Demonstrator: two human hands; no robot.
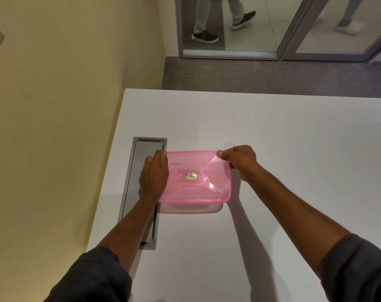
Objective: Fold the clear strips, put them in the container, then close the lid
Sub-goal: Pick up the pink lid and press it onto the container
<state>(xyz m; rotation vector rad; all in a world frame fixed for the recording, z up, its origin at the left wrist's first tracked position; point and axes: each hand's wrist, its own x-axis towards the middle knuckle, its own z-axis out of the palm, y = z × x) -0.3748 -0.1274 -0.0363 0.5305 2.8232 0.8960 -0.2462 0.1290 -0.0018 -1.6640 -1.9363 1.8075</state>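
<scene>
A translucent pink lid with a small gold sticker at its middle lies on top of the container, whose clear wall shows just below the lid's near edge. My left hand grips the lid's left side, thumb on its far left corner. My right hand holds the right side, thumb pressing the far right corner. No clear strips can be made out through the lid.
The container sits on a white table. A grey recessed cable tray runs along the table's left side, under my left hand. A yellow wall stands to the left. Beyond the table's far edge are carpet, glass doors and people walking.
</scene>
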